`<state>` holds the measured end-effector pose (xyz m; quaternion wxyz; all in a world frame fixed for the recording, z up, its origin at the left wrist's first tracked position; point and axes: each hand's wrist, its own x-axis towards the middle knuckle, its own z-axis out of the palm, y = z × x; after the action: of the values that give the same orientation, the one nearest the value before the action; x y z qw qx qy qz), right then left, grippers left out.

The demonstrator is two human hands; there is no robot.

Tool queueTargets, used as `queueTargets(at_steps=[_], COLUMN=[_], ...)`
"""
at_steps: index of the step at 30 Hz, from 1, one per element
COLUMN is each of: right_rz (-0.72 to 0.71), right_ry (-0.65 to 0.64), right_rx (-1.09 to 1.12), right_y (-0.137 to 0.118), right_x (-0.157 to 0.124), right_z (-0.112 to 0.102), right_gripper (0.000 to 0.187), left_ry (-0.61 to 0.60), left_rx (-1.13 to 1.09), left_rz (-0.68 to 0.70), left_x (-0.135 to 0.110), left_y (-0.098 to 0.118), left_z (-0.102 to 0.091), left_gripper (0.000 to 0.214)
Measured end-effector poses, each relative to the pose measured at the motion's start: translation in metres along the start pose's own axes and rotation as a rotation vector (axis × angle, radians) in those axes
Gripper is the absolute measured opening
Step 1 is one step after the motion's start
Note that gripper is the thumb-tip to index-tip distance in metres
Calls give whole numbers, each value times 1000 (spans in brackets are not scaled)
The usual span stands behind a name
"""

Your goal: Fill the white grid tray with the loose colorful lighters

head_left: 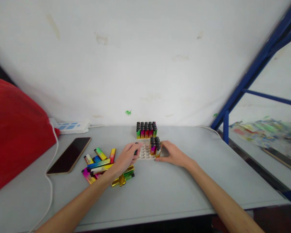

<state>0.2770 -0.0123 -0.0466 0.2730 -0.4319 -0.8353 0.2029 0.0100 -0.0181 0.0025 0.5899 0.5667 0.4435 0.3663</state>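
Note:
A white tray with round holes [143, 153] lies on the grey table [160, 187] between my hands. Several colourful lighters with black tops [155, 144] stand in its right part. My left hand [126, 157] is closed at the tray's left edge, pinching a small dark-topped lighter [136, 151]. My right hand [172, 154] rests against the tray's right side, its fingers closed on a gold lighter [158, 152] there. A full tray of lighters [146, 129] stands behind, near the wall. A loose pile of colourful lighters [100, 164] lies left of my left hand.
A dark phone [70, 154] lies at the left, with a white cable [50, 181] running past it. A white power strip [71, 127] sits by the wall. A red bag [13, 132] fills the far left. A blue metal frame [235, 100] stands at the right.

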Motion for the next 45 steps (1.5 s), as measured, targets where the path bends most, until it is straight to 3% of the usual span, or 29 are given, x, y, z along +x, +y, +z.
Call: queueTargets(at_steps=[5, 10, 18, 24, 35, 41, 45], right_rz=[-15, -9, -11, -10, 2, -4, -10], right_ry=[1, 4, 15, 14, 12, 16, 16], right_rx=[1, -3, -17, -8, -15, -16, -18], right_y=[-1, 0, -1, -2, -5, -5, -5], right_x=[1, 2, 3, 4, 4, 4, 4], right_z=[-1, 0, 0, -1, -3, -2, -3], right_gripper=[43, 43, 43, 44, 44, 43, 43], left_ry=[-12, -43, -30, -59, -10, -79, -116], left_rx=[80, 126, 450, 560, 567, 621, 581], left_rz=[107, 151, 246, 491, 544, 594, 555], left_x=[-2, -2, 2, 6, 5, 7, 7], left_y=[-6, -6, -6, 0, -1, 2, 6], left_z=[1, 2, -6, -3, 0, -7, -11], left_gripper=[37, 40, 33, 29, 24, 30, 28])
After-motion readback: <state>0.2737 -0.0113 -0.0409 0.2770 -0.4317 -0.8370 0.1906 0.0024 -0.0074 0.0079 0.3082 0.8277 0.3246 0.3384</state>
